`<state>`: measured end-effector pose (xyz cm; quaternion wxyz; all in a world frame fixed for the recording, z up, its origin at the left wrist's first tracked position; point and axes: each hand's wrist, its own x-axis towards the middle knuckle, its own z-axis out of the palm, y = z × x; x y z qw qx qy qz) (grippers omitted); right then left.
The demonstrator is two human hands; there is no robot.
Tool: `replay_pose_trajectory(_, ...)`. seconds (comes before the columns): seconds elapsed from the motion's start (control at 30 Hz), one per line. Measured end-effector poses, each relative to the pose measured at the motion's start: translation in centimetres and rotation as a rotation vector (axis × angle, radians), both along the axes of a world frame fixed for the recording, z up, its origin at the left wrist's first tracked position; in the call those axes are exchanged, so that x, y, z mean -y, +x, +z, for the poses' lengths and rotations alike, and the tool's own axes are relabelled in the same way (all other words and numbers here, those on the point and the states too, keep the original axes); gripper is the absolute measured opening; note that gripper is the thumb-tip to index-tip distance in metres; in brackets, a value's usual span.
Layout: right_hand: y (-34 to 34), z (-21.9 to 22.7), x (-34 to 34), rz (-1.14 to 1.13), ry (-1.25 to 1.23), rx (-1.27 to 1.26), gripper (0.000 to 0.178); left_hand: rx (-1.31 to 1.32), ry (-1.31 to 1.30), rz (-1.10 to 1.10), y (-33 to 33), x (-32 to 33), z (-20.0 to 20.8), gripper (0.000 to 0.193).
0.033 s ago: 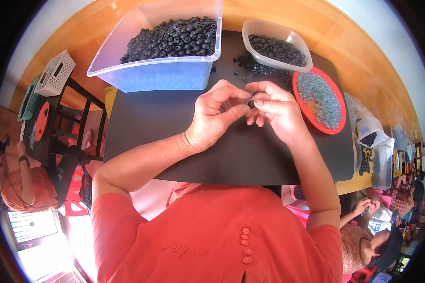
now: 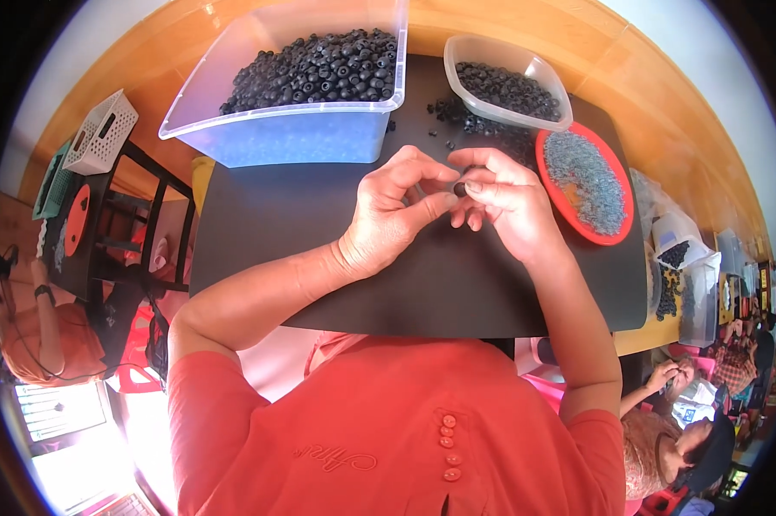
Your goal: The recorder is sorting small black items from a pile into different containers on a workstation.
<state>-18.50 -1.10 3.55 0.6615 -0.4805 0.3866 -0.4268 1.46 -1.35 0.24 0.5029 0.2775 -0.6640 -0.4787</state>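
Note:
Over the middle of the dark table, my two hands meet fingertip to fingertip. My right hand pinches a small round black part between thumb and fingers. Curled beside it, my left hand has its thumb tip close against that part; whatever is between its fingers is too small to make out. Beyond my hands, a large clear bin holds many black round hollow parts. A smaller clear tub contains smaller black parts. Right of my right hand lies a red plate heaped with small clear bluish pieces.
Loose black parts lie scattered by the small tub. At left, a dark side table holds a white perforated basket; a person in orange sits nearby. Bags and tubs stand on the right-hand table, with another person working there.

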Motion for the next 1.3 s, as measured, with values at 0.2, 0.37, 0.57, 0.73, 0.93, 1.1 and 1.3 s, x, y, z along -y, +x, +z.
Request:
replay_pose_trajectory(0.2, 0.6, -0.4, -0.3, 0.014, 0.008, 0.017, 0.04, 0.082, -0.038, 0.005, 0.0, 0.0, 0.2, 0.021)
replay_pose_trajectory(0.37, 0.6, -0.5, -0.6, 0.029, 0.017, -0.003, 0.036, -0.1, 0.309, -0.104, -0.1, 0.3, 0.7, 0.011)
replay_pose_trajectory(0.57, -2.4, -1.0, -0.3, -0.347, -0.594, -0.483, 0.018, -0.358, 0.852, -0.279, 0.7, 1.5, 0.6, 0.017)
replay_pose_trajectory(0.73, -11.5, 0.4, 0.7, -0.546, -0.77, -1.495, 0.019, -0.423, 0.922, -0.375, 1.4, 2.1, 0.1, 0.018)
replay_pose_trajectory(0.93, -17.4, -3.0, 1.7, -0.359, -0.761, -1.728, 0.023, -0.428, 0.975, -0.326, 1.4, 0.6, 1.0, 0.018)
replay_pose_trajectory(1.1, -16.2, -1.8, 1.2, -0.377, -0.794, -1.52, 0.025, -0.374, 1.025, -0.37, 1.3, -1.2, 1.6, 0.02)
replay_pose_trajectory(1.3, -17.2, -2.0, 0.4, -0.298, -0.814, -1.584, 0.023, -0.399, 1.114, -0.398, 0.5, -2.4, 1.2, 0.021)
